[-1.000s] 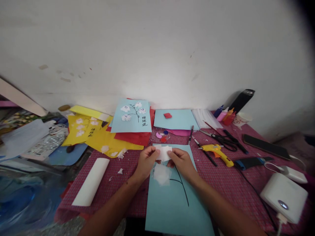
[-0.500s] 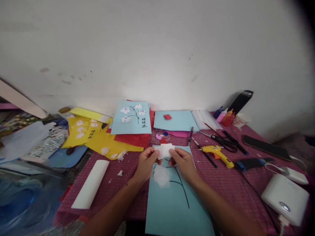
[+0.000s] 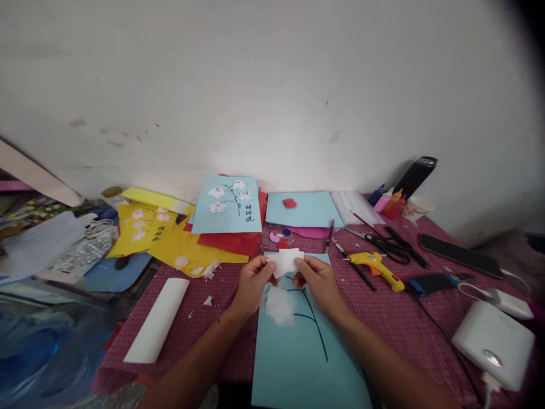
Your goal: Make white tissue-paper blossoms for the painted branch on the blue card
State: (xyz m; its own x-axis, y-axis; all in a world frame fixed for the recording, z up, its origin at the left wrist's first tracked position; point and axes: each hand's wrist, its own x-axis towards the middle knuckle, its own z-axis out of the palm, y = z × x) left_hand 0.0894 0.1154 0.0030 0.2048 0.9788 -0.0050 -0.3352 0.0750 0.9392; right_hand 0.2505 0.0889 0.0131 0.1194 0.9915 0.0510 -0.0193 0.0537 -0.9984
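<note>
Between my hands is a small piece of white tissue paper (image 3: 286, 262). My left hand (image 3: 254, 279) pinches its left edge between thumb and fingers. My right hand (image 3: 317, 281) pinches its right edge in the same way. Below them lies a light blue sheet of paper (image 3: 293, 369) with a curved black stem and side branches drawn on it. A loose pile of white tissue squares (image 3: 280, 305) rests on the sheet, just under my left hand. My hands cover the sheet's upper part.
A yellow glue gun (image 3: 377, 268), black scissors (image 3: 387, 245) and a phone (image 3: 460, 254) lie to the right, near a white power bank (image 3: 494, 345). At left is a white paper roll (image 3: 157, 321). A finished flower picture (image 3: 227, 203) leans at the back by paint bottles (image 3: 395, 203).
The white tissue paper has shifted very slightly between my fingers, its right edge a little farther right. Both hands keep their pinch, and the rest looks the same.
</note>
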